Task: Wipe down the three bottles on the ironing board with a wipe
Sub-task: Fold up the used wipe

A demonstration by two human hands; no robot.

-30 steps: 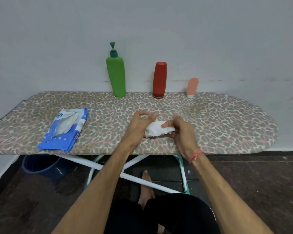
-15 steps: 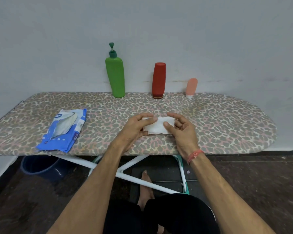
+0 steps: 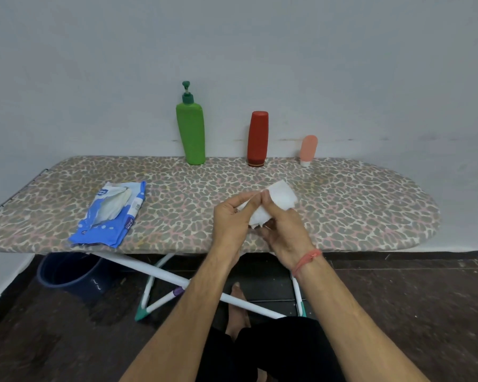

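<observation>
Three bottles stand along the wall at the back of the leopard-print ironing board (image 3: 370, 205): a tall green pump bottle (image 3: 191, 133), a red bottle (image 3: 257, 139) on its cap, and a small peach bottle (image 3: 308, 149). A white wipe (image 3: 282, 199) hangs between my hands above the board's front middle, partly unfolded. My left hand (image 3: 232, 221) pinches its left edge. My right hand (image 3: 284, 230) holds it from the right, fingers curled round the lower part.
A blue wipes packet (image 3: 108, 216) lies open on the board's left. Under the board are white crossed legs (image 3: 163, 277), a dark blue bucket (image 3: 66, 271) at the left, and my bare foot (image 3: 236, 307) on the dark floor.
The wipe, held flat between both hands half a second ago, is now pulled upward and to the right, and my hands have drawn closer together over it.
</observation>
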